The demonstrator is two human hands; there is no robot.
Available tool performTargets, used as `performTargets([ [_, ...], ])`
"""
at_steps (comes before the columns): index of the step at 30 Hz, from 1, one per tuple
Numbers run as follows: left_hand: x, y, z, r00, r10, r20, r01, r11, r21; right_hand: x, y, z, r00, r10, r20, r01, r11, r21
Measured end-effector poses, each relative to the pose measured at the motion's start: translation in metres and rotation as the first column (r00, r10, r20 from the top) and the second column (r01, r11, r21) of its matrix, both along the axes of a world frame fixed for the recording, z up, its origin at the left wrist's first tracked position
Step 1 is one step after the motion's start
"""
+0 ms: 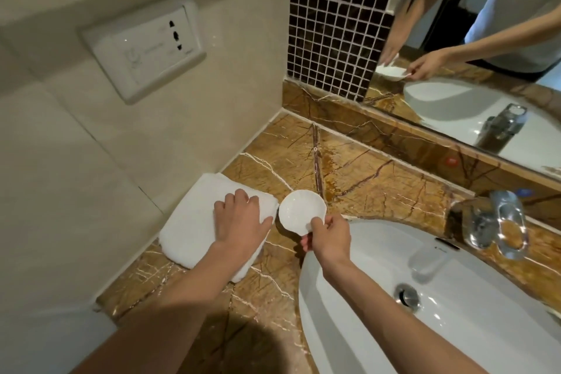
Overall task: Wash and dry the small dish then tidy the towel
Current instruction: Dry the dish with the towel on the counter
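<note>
White dish (300,210), empty, in right hand (329,235)

White dish (302,211), towel (194,222) & sink (364,297); brown veined marble counter (379,179); dk mosaic tiles (337,24).

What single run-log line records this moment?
left hand: flat on folded white towel | right hand: holds small white scalloped dish | above brown marble counter

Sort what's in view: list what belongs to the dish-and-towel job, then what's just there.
Job: small dish held in right hand; folded towel under left hand; sink; tap.
Just there: wall socket; mirror; mosaic tiles.
</note>
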State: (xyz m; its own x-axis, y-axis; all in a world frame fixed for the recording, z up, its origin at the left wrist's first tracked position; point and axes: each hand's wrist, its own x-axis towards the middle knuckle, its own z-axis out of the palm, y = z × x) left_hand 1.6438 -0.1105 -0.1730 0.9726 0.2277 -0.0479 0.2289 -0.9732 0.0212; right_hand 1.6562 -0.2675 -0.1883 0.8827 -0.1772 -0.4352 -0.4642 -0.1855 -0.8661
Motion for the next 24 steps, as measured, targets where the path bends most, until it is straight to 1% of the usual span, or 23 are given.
performTargets([
  [2,0.004,-0.005,-0.001,1.0,0.008,0.006,-0.008,0.999,0.045,0.004,0.0,-0.002,1.0,-0.003,0.006,0.003,1.0,-0.003],
  [3,0.002,-0.005,0.001,0.999,0.015,0.033,-0.016,0.999,0.038,0.005,0.0,-0.001,1.0,0.002,0.013,-0.002,1.0,-0.002],
  [4,0.001,-0.004,0.003,0.996,0.036,0.084,-0.036,0.999,-0.008,0.006,0.0,0.0,1.0,0.013,0.02,-0.013,1.0,-0.001],
  [6,-0.005,0.002,0.008,0.966,0.12,0.229,-0.072,0.975,-0.208,0.008,0.002,0.0,0.999,0.047,0.018,-0.047,0.999,0.025],
  [7,-0.009,0.004,0.012,0.944,0.151,0.292,-0.05,0.944,-0.327,0.008,0.003,0.001,0.998,0.067,0.013,-0.067,0.997,0.046],
  [8,-0.015,0.004,0.015,0.934,0.149,0.325,-0.004,0.913,-0.409,0.008,0.006,0.002,0.996,0.091,0.008,-0.091,0.993,0.068],
  [9,-0.021,0.003,0.018,0.936,0.108,0.335,0.055,0.895,-0.442,0.007,0.009,0.003,0.993,0.121,0.006,-0.121,0.989,0.089],
  [11,-0.031,0.0,0.02,0.945,-0.001,0.328,0.149,0.892,-0.426,0.003,0.018,0.007,0.982,0.186,0.02,-0.187,0.974,0.125],
  [14,-0.029,0.002,0.021,0.953,-0.053,0.298,0.164,0.917,-0.363,-0.003,0.028,0.012,0.965,0.257,0.061,-0.263,0.957,0.122],
  [17,-0.017,0.001,0.023,0.975,-0.148,0.168,0.183,0.958,-0.219,-0.009,0.03,0.014,0.948,0.302,0.103,-0.309,0.949,0.065],
  [20,-0.01,-0.006,0.03,0.977,-0.211,0.038,0.214,0.971,-0.111,-0.01,0.031,0.015,0.954,0.272,0.126,-0.284,0.954,0.098],
  [24,-0.011,-0.01,0.036,0.966,-0.249,-0.064,0.243,0.966,-0.084,-0.009,0.033,0.012,0.967,0.219,0.129,-0.235,0.965,0.121],
])
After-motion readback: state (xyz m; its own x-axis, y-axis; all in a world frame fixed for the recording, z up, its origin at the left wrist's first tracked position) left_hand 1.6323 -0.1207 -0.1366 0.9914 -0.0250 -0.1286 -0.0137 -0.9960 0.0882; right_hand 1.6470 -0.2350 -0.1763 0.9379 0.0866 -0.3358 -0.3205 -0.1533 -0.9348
